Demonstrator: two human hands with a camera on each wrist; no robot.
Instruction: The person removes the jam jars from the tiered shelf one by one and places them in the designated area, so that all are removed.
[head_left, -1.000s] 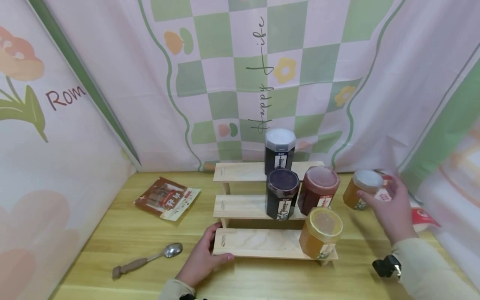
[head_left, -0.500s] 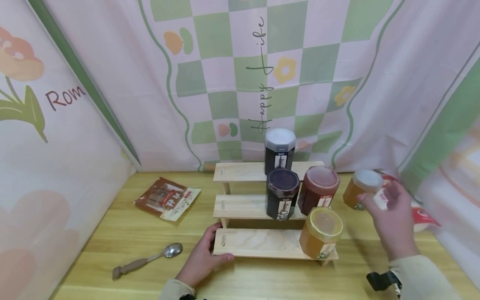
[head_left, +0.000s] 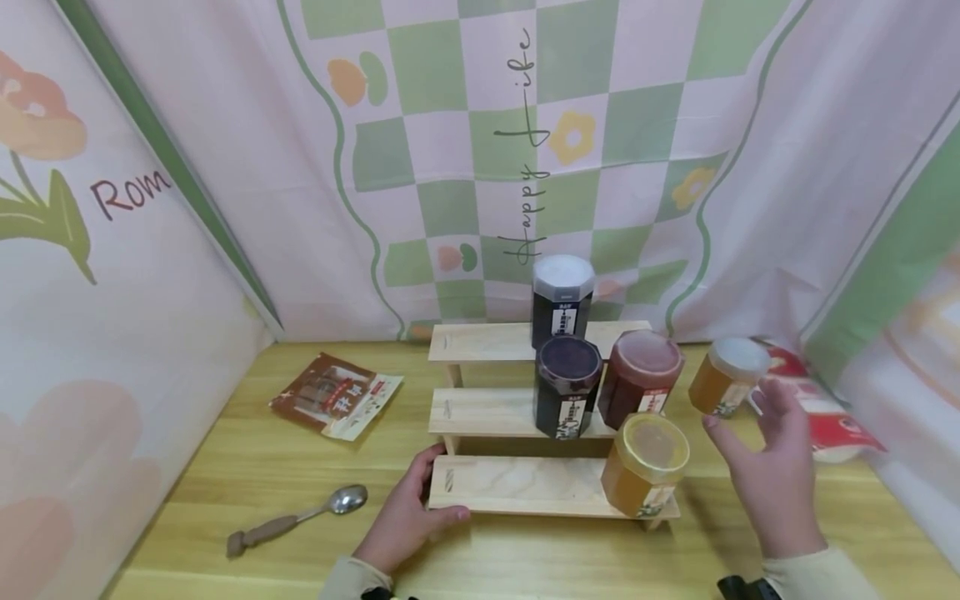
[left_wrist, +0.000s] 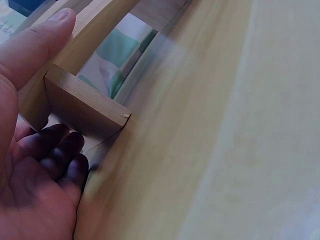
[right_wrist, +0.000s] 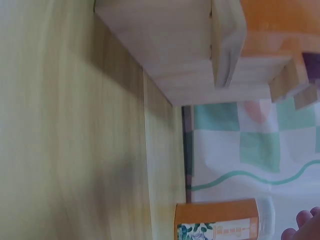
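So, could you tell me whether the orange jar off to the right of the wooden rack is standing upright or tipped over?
Upright. The orange jar stands on the table with its pale lid on top, beside the wooden rack; the right hand is near it, not gripping.

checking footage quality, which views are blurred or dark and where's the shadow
Head view: evenly lit and sharp, only the right hand slightly motion-blurred. Left wrist view: tabletop smeared, fingers in deep shadow under the wooden rack. Right wrist view: soft throughout, the rack's shadow falls on the table.
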